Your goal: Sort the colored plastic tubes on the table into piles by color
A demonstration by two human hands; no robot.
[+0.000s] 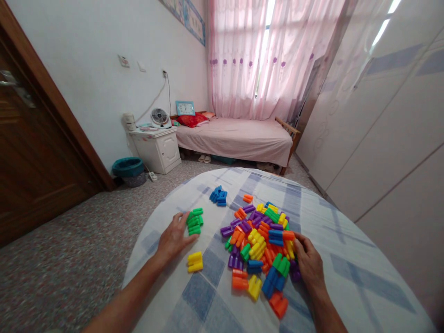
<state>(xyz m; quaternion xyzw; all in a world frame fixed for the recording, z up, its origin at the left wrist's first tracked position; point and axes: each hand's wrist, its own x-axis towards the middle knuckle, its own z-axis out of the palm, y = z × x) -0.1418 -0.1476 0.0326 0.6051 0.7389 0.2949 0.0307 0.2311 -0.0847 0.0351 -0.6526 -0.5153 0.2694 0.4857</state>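
My left hand (pixel 174 235) rests at the left of a small cluster of green plastic blocks (pixel 194 222). Its thumb and fingers are spread, with the fingertips at the cluster's edge. A few yellow blocks (pixel 195 262) lie nearer to me. Over the right side of a large mixed pile of ridged plastic blocks (pixel 257 244), my right hand (pixel 310 260) pinches an orange block (pixel 288 236). A blue block (pixel 276 238) touches the orange one's left end; whether they are joined I cannot tell. Some of the right fingers are hidden behind the hand.
A small blue heap of blocks (pixel 218 196) sits toward the far side of the round table, whose checked tablecloth (pixel 347 277) reaches the edge. A lone orange block (pixel 247 198) lies behind the pile. Beyond stand a bed (pixel 239 132), a white cabinet (pixel 159 150) and a bin (pixel 128 170).
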